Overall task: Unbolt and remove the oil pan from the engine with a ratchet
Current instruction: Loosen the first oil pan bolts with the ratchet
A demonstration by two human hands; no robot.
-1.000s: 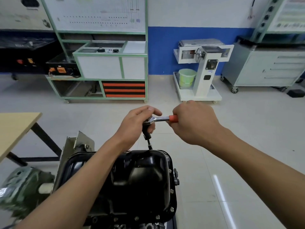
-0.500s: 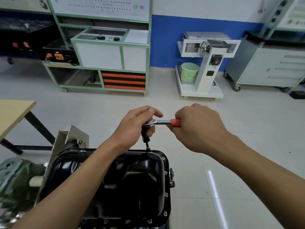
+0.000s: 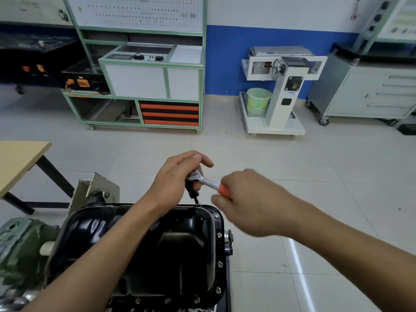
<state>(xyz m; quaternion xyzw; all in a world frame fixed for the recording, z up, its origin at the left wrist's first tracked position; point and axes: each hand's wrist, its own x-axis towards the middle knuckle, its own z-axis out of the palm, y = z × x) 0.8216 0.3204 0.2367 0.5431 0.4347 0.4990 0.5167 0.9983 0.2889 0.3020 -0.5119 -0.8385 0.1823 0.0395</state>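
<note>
Left hand [image 3: 176,176] holds the ratchet [image 3: 208,182] head, right hand [image 3: 254,204] grips its orange handle, over the oil pan [image 3: 180,246].

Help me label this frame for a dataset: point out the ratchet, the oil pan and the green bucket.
ratchet [image 3: 210,183], head view, on the chrome shank beside the orange grip.
oil pan [image 3: 184,244], head view, on its glossy black sump.
green bucket [image 3: 258,101], head view, on its side wall.

Ratchet [image 3: 208,181] set on the far rim of the pan [image 3: 184,244].
Its head is held by the left hand [image 3: 173,176], its handle by the right hand [image 3: 254,203], to the right. A table [image 3: 22,154] is set left; behind are ranged rack [image 3: 153,82], stand [image 3: 286,97] with bucket [image 3: 257,101], cabinet [image 3: 369,91].
</note>
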